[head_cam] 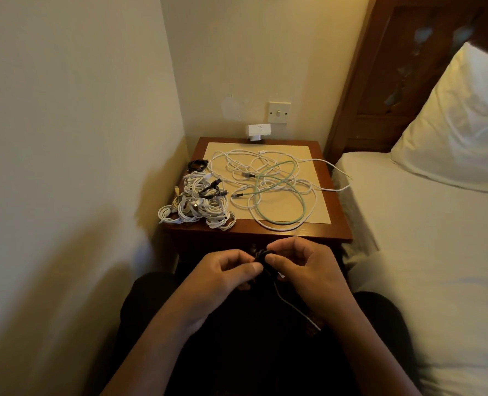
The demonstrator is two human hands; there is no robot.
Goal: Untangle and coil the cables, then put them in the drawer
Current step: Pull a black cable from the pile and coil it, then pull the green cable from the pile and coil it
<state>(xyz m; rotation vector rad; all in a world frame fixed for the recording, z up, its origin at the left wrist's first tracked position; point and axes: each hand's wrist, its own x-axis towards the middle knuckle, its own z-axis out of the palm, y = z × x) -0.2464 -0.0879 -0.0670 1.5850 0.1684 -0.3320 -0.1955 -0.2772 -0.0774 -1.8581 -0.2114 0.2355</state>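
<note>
1. The left hand (pixel 225 274) is hovering at the lower centre of the frame, its fingers curled and its thumb pinching a small black cable (pixel 261 257) wound into a tight bundle.
2. The right hand (pixel 308 270) is meeting it from the right, with its fingers curled inward and its thumb and forefinger pinching the same bundle.
3. The black cable is being held in the air between both hands, just below the near edge of the bedside table (pixel 337 221). One loose tail is trailing down and to the right over the person's dark lap.
4. A pile of coiled cables (pixel 200 205), mostly white, is lying on the table's left front corner, at the centre left of the frame.
5. A loose tangle of white cables (pixel 254 167) is sprawling across the middle of the tabletop. A green cable (pixel 294 201) is looping through it, and one white strand is hanging over the right edge toward the bed (pixel 422 238).
6. A small black coil (pixel 197 164) is sitting just above the pile, near the table's left edge.
7. A wall switch (pixel 279 112) and a white adapter (pixel 259 132) are showing on the wall above the table, and a pillow (pixel 459 124) is resting at the upper right.
</note>
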